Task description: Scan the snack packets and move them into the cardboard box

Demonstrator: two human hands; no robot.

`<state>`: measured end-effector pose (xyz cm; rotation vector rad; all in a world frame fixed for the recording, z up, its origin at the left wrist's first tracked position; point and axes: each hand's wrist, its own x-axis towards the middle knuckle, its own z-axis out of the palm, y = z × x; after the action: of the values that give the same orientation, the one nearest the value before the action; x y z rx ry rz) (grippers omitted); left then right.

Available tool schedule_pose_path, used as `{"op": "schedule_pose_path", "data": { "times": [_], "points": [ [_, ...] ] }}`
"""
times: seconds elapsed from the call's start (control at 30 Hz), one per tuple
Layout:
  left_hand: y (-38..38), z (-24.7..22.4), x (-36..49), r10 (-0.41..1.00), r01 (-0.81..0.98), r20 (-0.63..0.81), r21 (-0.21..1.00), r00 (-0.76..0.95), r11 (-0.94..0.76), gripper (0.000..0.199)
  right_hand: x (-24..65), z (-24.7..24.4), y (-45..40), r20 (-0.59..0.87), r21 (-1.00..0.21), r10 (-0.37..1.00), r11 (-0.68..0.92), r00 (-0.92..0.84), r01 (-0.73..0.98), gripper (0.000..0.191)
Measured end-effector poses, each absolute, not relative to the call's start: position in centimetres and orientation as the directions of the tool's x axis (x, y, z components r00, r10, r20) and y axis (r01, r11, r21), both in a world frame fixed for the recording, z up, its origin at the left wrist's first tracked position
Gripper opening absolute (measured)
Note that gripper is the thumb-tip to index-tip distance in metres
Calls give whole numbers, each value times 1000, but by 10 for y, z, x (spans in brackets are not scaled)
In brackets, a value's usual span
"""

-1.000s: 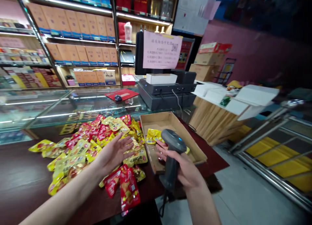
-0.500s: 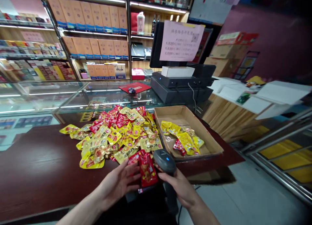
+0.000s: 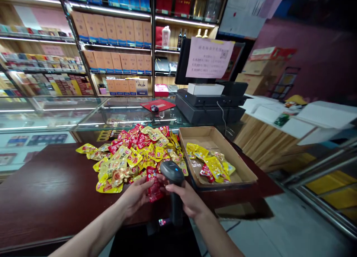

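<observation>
On the counter point(image 3: 64, 179), the packet pile point(image 3: 135, 158) lies to the left of the open carton point(image 3: 206, 139), which stands by the right edge. Near the front edge, the right grip point(image 3: 188, 199) is closed round the scanner point(image 3: 173, 173) and the left grip point(image 3: 137, 194) pinches the red packet point(image 3: 154, 190). The step in hand appears to be scanning; the next move calls for squaring the packet to the scanner head.
</observation>
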<state>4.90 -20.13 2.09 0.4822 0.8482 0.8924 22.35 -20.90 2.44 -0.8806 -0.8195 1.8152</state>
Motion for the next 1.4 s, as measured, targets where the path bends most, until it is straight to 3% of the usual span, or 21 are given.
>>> {"op": "schedule_pose_path", "data": {
  "times": [0.23, 0.37, 0.57, 0.7, 0.83, 1.03, 1.4],
  "points": [
    [-130, 35, 27, 827, -448, -458, 695, 326, 562, 11, 215, 47, -151, -147, -926, 975, -194, -164, -324, 32],
    [-98, 41, 24, 828, -445, -438, 701, 349, 558, 9, 211, 54, -129, -145, -931, 968, -204, -207, -302, 28],
    [-56, 47, 24, 895, -346, -357, 831, 269, 436, 14, 200, 60, -107, -187, -950, 970, -219, -157, -221, 22],
    [-28, 52, 20, 940, -220, -268, 924, 210, 313, 24, 197, 68, -91, -68, -991, 992, -80, -109, -104, 28],
    [-11, 63, 22, 959, -220, -206, 944, 195, 247, 28, 193, 82, -83, 103, -995, 992, 103, -70, -2, 32],
    [-4, 72, 24, 959, -279, -155, 935, 239, 221, 27, 179, 94, -89, -74, -997, 981, -79, -180, -19, 24],
    [-4, 67, 22, 961, -277, -184, 931, 206, 238, 16, 174, 84, -91, -79, -995, 978, -88, -191, -39, 26]
  ]
}}
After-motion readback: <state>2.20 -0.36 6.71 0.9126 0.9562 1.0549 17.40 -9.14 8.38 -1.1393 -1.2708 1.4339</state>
